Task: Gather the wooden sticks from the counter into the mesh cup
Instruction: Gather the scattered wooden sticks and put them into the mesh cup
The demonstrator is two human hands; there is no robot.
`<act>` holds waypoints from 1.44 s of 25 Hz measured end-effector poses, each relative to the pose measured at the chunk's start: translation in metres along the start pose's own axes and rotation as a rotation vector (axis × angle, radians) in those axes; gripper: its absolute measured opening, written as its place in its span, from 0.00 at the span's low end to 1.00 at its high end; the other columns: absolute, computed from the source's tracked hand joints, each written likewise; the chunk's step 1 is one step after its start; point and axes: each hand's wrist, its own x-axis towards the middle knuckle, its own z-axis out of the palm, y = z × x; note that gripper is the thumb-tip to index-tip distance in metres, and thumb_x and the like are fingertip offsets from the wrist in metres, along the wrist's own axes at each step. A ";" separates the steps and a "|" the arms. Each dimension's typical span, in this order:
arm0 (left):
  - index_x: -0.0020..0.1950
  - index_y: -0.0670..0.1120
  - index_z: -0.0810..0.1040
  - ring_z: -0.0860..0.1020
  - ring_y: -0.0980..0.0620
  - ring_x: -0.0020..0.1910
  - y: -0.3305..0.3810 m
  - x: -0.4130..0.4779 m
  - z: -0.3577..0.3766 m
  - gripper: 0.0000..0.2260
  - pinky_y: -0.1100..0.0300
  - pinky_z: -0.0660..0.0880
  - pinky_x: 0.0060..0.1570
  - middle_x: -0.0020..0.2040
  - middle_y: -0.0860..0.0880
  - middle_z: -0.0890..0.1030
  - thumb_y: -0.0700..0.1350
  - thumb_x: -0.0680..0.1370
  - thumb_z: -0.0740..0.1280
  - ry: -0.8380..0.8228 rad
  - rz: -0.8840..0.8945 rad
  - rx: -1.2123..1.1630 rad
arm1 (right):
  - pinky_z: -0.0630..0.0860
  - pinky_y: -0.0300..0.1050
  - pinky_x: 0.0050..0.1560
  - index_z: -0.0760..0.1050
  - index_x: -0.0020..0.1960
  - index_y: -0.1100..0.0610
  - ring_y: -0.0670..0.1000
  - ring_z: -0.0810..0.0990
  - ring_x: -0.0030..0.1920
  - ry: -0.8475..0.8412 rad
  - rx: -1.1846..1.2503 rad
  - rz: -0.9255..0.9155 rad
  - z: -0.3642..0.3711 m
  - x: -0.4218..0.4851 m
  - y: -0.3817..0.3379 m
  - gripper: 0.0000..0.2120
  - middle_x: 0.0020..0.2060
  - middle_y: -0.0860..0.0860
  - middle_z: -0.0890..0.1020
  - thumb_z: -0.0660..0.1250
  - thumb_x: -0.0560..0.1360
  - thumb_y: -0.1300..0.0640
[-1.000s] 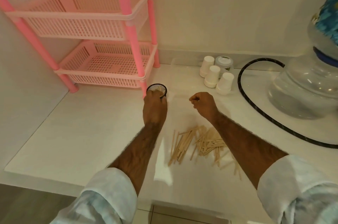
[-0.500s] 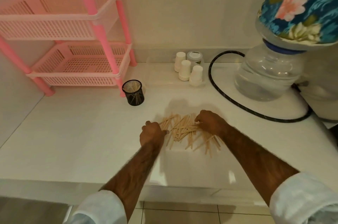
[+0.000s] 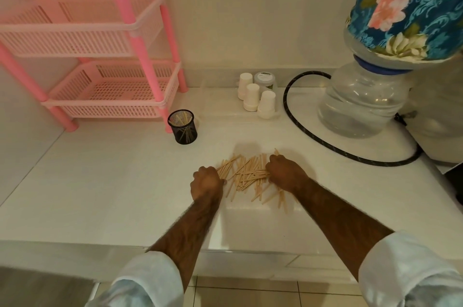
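A loose pile of thin wooden sticks (image 3: 246, 175) lies on the white counter (image 3: 100, 181). My left hand (image 3: 206, 182) sits at the pile's left edge with curled fingers on some sticks. My right hand (image 3: 285, 172) is at the pile's right side, fingers curled over sticks there. The black mesh cup (image 3: 183, 127) stands upright behind and to the left of the pile, apart from both hands, with several sticks inside.
A pink two-tier plastic rack (image 3: 107, 81) stands at the back left, its leg beside the cup. Three white paper cups (image 3: 256, 100) and a small jar sit at the back. A black hose (image 3: 325, 142) loops round a large water bottle (image 3: 363, 104) at the right.
My left hand left the mesh cup and came back to the pile's left edge. My right hand dropped onto the pile's right side. In the last half second both hands barely moved.
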 end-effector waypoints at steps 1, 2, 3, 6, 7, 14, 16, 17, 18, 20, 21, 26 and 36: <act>0.61 0.44 0.77 0.74 0.45 0.55 0.000 0.000 0.000 0.19 0.54 0.71 0.45 0.55 0.45 0.77 0.55 0.77 0.70 0.006 0.006 0.013 | 0.76 0.51 0.56 0.75 0.60 0.59 0.56 0.74 0.61 0.005 -0.010 0.002 0.000 0.001 -0.001 0.11 0.60 0.56 0.74 0.62 0.79 0.58; 0.61 0.43 0.78 0.75 0.45 0.55 -0.001 0.000 -0.001 0.18 0.54 0.71 0.45 0.55 0.45 0.77 0.54 0.77 0.70 0.009 0.012 0.026 | 0.76 0.51 0.56 0.75 0.59 0.59 0.56 0.74 0.60 0.009 -0.013 0.007 0.000 0.001 -0.002 0.11 0.59 0.56 0.74 0.61 0.80 0.58; 0.61 0.43 0.78 0.75 0.45 0.55 0.000 0.000 -0.002 0.17 0.53 0.72 0.46 0.56 0.45 0.78 0.53 0.78 0.70 0.009 0.015 0.032 | 0.77 0.52 0.56 0.76 0.59 0.59 0.56 0.75 0.59 0.011 -0.012 0.014 0.000 0.001 -0.003 0.10 0.59 0.56 0.75 0.61 0.80 0.59; 0.61 0.43 0.78 0.75 0.45 0.56 0.001 -0.001 -0.004 0.17 0.52 0.75 0.48 0.57 0.44 0.78 0.52 0.78 0.70 -0.003 0.012 0.024 | 0.77 0.52 0.55 0.75 0.58 0.59 0.56 0.75 0.58 0.026 0.006 0.026 0.002 0.003 -0.003 0.10 0.58 0.56 0.75 0.61 0.80 0.58; 0.61 0.43 0.78 0.75 0.45 0.56 0.002 -0.001 -0.004 0.16 0.52 0.76 0.49 0.57 0.45 0.78 0.52 0.78 0.70 -0.008 0.013 0.021 | 0.77 0.51 0.55 0.75 0.58 0.59 0.56 0.75 0.58 0.029 0.012 0.028 0.003 0.003 -0.004 0.10 0.58 0.56 0.75 0.61 0.79 0.58; 0.59 0.43 0.79 0.79 0.45 0.53 0.003 -0.003 -0.006 0.11 0.50 0.80 0.52 0.55 0.45 0.79 0.45 0.79 0.67 -0.009 -0.001 0.002 | 0.77 0.51 0.53 0.76 0.56 0.59 0.56 0.77 0.56 0.034 0.012 0.039 0.006 0.008 -0.004 0.09 0.57 0.56 0.76 0.62 0.79 0.60; 0.59 0.43 0.79 0.79 0.45 0.53 0.004 -0.001 -0.007 0.10 0.50 0.80 0.53 0.55 0.45 0.80 0.45 0.79 0.66 -0.011 -0.010 -0.005 | 0.78 0.51 0.52 0.77 0.56 0.59 0.56 0.78 0.55 0.048 0.005 0.039 0.007 0.008 -0.004 0.08 0.56 0.56 0.75 0.62 0.79 0.60; 0.59 0.43 0.79 0.79 0.45 0.54 0.004 0.000 -0.009 0.10 0.50 0.80 0.53 0.55 0.45 0.80 0.44 0.79 0.66 -0.012 -0.017 -0.001 | 0.77 0.50 0.51 0.77 0.56 0.58 0.56 0.78 0.54 0.057 -0.002 0.037 0.006 0.008 -0.004 0.08 0.56 0.55 0.75 0.62 0.79 0.61; 0.59 0.44 0.79 0.79 0.45 0.54 0.004 0.000 -0.010 0.10 0.51 0.80 0.53 0.55 0.45 0.81 0.44 0.79 0.65 -0.015 -0.023 0.008 | 0.77 0.50 0.50 0.77 0.55 0.58 0.55 0.78 0.54 0.065 -0.005 0.039 0.005 0.007 -0.004 0.08 0.55 0.55 0.75 0.61 0.79 0.61; 0.58 0.44 0.80 0.79 0.45 0.53 0.005 0.001 -0.013 0.10 0.51 0.80 0.52 0.54 0.45 0.81 0.45 0.79 0.65 -0.019 -0.036 0.036 | 0.76 0.48 0.48 0.78 0.54 0.59 0.55 0.78 0.52 0.077 -0.008 0.049 0.002 0.007 -0.004 0.09 0.54 0.55 0.75 0.60 0.78 0.63; 0.58 0.44 0.80 0.79 0.45 0.53 0.006 0.001 -0.015 0.10 0.51 0.80 0.51 0.54 0.45 0.82 0.46 0.79 0.65 -0.018 -0.040 0.048 | 0.76 0.48 0.47 0.78 0.54 0.59 0.55 0.79 0.52 0.082 -0.012 0.049 0.001 0.008 -0.004 0.09 0.54 0.55 0.75 0.60 0.78 0.63; 0.52 0.44 0.80 0.80 0.45 0.50 0.005 0.006 -0.018 0.07 0.52 0.80 0.47 0.51 0.45 0.82 0.46 0.79 0.66 0.004 -0.037 -0.032 | 0.75 0.46 0.48 0.78 0.53 0.58 0.54 0.80 0.51 0.082 0.007 0.040 -0.003 0.011 0.001 0.10 0.52 0.54 0.79 0.59 0.79 0.62; 0.51 0.45 0.82 0.78 0.49 0.43 0.000 0.017 -0.023 0.07 0.56 0.74 0.42 0.48 0.47 0.82 0.47 0.78 0.67 0.022 -0.052 -0.202 | 0.73 0.45 0.47 0.78 0.54 0.58 0.54 0.79 0.50 0.112 0.158 0.001 -0.007 0.014 0.009 0.11 0.51 0.55 0.78 0.58 0.78 0.64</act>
